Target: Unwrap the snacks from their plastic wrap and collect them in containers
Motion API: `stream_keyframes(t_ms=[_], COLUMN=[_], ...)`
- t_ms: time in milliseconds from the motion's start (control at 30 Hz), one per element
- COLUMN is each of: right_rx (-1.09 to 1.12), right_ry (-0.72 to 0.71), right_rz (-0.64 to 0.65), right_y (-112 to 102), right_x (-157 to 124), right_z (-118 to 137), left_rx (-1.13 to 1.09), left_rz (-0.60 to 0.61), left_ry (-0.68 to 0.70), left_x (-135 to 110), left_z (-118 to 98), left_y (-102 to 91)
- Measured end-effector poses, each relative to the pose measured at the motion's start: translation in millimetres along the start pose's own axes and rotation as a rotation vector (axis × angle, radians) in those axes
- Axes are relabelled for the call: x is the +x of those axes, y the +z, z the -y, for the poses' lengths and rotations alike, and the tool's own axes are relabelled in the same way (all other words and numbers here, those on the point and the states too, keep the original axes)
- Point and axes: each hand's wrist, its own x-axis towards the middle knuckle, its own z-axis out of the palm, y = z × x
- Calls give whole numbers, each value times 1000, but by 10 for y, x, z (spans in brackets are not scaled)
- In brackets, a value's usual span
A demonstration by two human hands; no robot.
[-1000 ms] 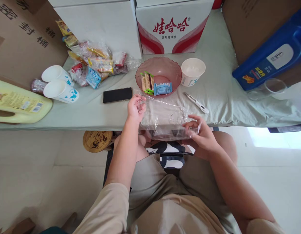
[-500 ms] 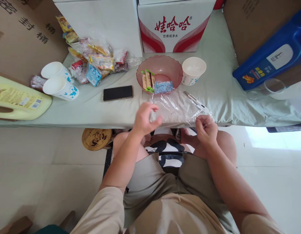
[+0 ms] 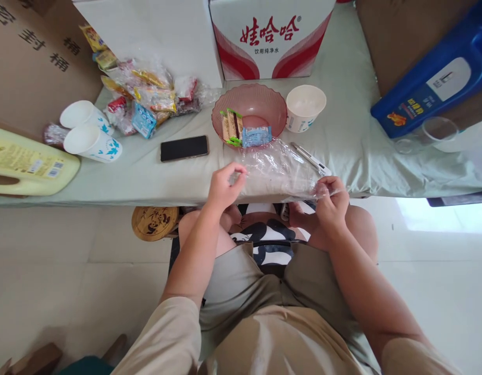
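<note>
A clear plastic bag (image 3: pixel 282 172) lies stretched over the front edge of the pale green table (image 3: pixel 147 177). My left hand (image 3: pixel 224 186) pinches its left edge with closed fingers. My right hand (image 3: pixel 331 200) grips its right corner, fingers curled. Just behind the bag stands a pink bowl (image 3: pixel 260 101) holding a few wrapped snacks (image 3: pixel 244 133). A white pen-like tool (image 3: pixel 311 160) lies beside the bag's far right side.
A black phone (image 3: pixel 184 148) lies left of the bowl. Several snack packets (image 3: pixel 147 99) are piled at the back left, by two paper cups (image 3: pixel 88 135). Another paper cup (image 3: pixel 305 107), a yellow jug (image 3: pixel 25 164), a blue jug (image 3: pixel 432 88) and boxes (image 3: pixel 272 36) ring the table.
The bag was turned and pulled flat along the table's front edge. My left hand dropped from the bag's far corner to its near left edge; my right hand closed on the right corner.
</note>
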Motion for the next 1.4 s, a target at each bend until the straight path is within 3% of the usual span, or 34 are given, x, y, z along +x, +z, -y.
stream_keyframes(t_ms=[100,200,300,433,500,633,800,900,1033,1233,1400], right_rx=[76,133,121,121,168,220,245,189,145,74,4], right_ry=[84,170,235,252,261,280,206,158,149,146,136], right_rz=[9,23,56,41,29,2,32,69,71,77,-15], right_y=[15,26,31,33,32,34,60,72,71,51,41], right_x=[27,45,52,66,74,87,99,98,84,65,71], right_z=[59,139,209,227,196,110,71,73,63,72,87], left_rx=[-150,-282,-347,-148,-34,-39,-391,-501,-438,-257,-387], left_rz=[-88,-51,-7,181,197,48,-297,-407,-360,-201,-124], left_ry=[-105,-204,-193,-151,-194,-220,-212,-134,-92,-185,-257], left_x=[-4,8,36,74,91,126,179,204,193,132,156], left_z=[54,121,168,178,182,232,323,336,311,307,274], left_y=[-50,-70,-86,-77,-57,-42,-53,-50,-34,19,14])
